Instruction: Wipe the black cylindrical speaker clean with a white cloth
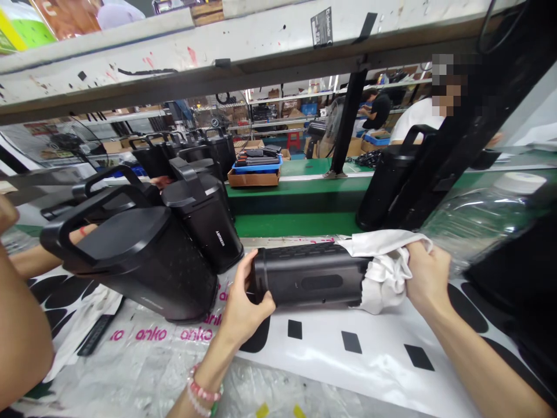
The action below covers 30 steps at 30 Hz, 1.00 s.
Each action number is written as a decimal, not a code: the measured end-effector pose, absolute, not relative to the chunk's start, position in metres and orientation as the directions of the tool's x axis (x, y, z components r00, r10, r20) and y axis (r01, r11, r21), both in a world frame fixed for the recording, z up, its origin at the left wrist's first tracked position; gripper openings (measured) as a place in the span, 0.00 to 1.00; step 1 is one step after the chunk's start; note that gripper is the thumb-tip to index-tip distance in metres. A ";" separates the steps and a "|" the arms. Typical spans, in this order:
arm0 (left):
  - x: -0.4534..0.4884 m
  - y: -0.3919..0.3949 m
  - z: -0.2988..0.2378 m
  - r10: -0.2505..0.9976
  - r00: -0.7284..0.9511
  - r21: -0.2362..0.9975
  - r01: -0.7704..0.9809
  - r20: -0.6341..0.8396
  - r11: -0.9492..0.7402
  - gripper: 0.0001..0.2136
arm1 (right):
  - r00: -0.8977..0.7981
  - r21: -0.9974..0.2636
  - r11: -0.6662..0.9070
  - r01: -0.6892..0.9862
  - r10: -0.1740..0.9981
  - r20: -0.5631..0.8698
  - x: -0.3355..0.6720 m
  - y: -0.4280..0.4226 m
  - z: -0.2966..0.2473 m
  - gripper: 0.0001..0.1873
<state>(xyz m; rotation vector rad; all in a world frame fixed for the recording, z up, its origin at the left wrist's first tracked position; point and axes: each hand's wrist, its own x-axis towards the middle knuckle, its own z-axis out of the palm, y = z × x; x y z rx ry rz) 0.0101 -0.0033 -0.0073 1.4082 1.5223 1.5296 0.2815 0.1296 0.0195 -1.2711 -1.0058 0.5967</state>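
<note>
At the bench beside the green conveyor [296, 197], I have a black speaker [311, 276] lying on its side over a white printed mat [339, 354], right between my two hands. My left hand [246, 302] is closed around the speaker's left end, with the fingers curled over its rim. My right hand [429, 278] is closed on a white cloth [385, 273], and the cloth is bunched against the speaker's right end.

Past the conveyor, a cardboard box [253, 179] carries a blue tray [256, 167] holding flat black pieces [256, 155]; I can't make out exactly what they are from here. Another blue tray [376, 139] sits farther off, near a person in a black shirt [378, 110].

Just left of my left hand, two black speakers with handles [139, 267] stand close together, the nearer one tilted. A clear plastic bottle [483, 226] with a white cap lies just beyond my right hand. Another person's arm [24, 325] comes in at the far left.
</note>
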 end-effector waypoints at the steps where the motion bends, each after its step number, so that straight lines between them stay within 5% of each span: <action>1: 0.010 -0.003 -0.008 0.916 -0.282 0.934 0.297 0.286 -0.200 0.35 | 0.470 -0.960 0.236 0.151 0.837 0.280 0.281 0.130 0.020 0.14; 12: 0.002 0.000 -0.019 0.913 -0.285 0.908 0.381 0.292 -0.172 0.34 | 0.477 -0.965 0.227 0.129 0.839 0.261 0.282 0.130 0.019 0.14; 19: -0.005 -0.001 -0.017 0.945 -0.157 0.935 0.259 0.287 -0.241 0.33 | 0.493 -0.972 0.222 0.083 0.838 0.234 0.281 0.132 0.015 0.14; 25: -0.010 0.005 -0.019 0.964 -0.171 0.973 0.139 0.205 -0.183 0.50 | 0.334 -0.996 0.050 0.067 0.940 0.070 0.297 0.134 0.027 0.16; 30: -0.010 -0.002 -0.020 0.986 0.026 0.918 0.360 0.167 -0.165 0.55 | 0.255 -1.000 -0.022 -0.003 0.967 -0.022 0.299 0.128 0.043 0.12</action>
